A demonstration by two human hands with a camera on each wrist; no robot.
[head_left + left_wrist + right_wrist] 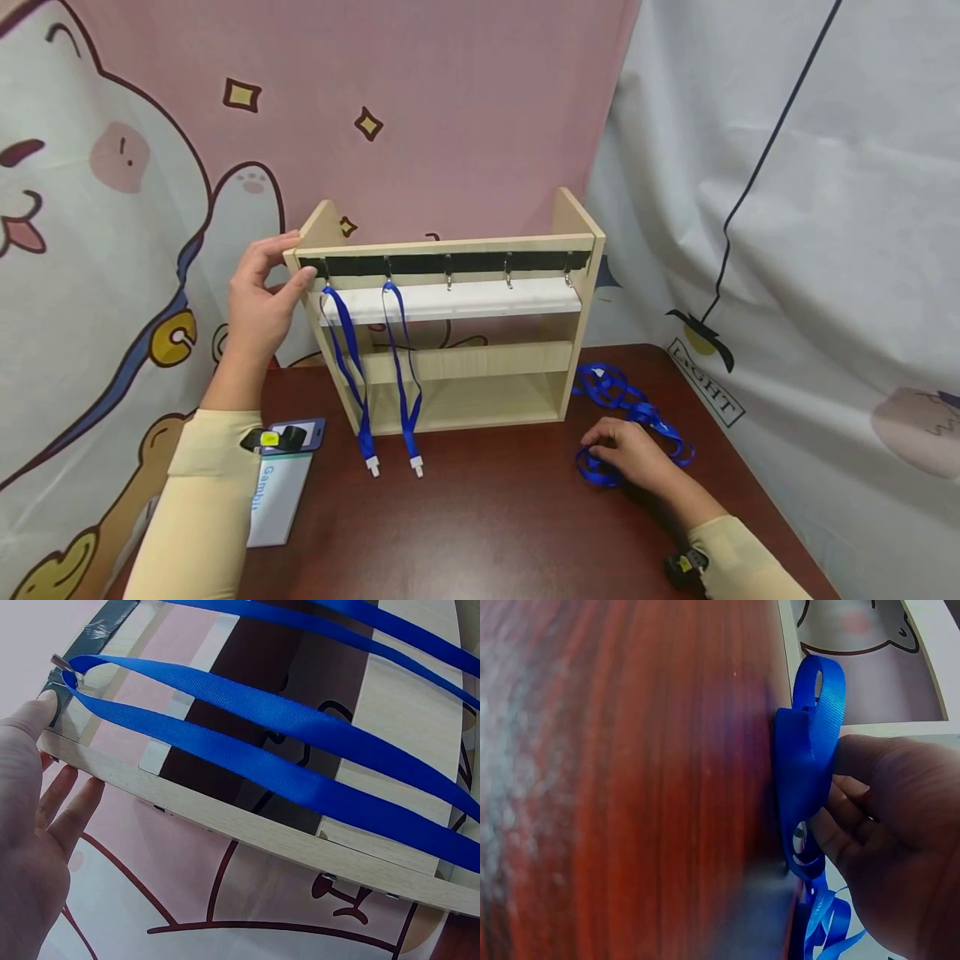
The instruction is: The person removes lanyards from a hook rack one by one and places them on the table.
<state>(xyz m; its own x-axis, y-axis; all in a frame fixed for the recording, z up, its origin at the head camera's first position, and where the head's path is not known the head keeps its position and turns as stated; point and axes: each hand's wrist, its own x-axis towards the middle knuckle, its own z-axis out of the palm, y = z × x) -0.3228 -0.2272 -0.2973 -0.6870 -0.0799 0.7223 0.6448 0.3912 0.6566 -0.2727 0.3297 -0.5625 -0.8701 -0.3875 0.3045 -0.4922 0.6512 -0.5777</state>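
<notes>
A light wooden rack [465, 353] stands on the table, with a black strip of metal hooks [450, 264] along its top front. My left hand [262, 287] grips the rack's upper left corner, its thumb on the black strip and its fingers at the side panel. Two blue lanyards hang from the left hooks: one lanyard [350, 350] beside my left thumb, another lanyard [406, 375] to its right. At the table's right, my right hand [633, 450] holds a coiled blue lanyard [806, 761] between thumb and fingers; the fingertips are partly hidden behind the ribbon.
More blue lanyards [637, 408] lie tangled behind my right hand. A blue badge holder [313, 435] and a white box [281, 500] lie at the left, partly behind my left forearm. Printed curtains [480, 108] stand behind the dark red table [442, 517].
</notes>
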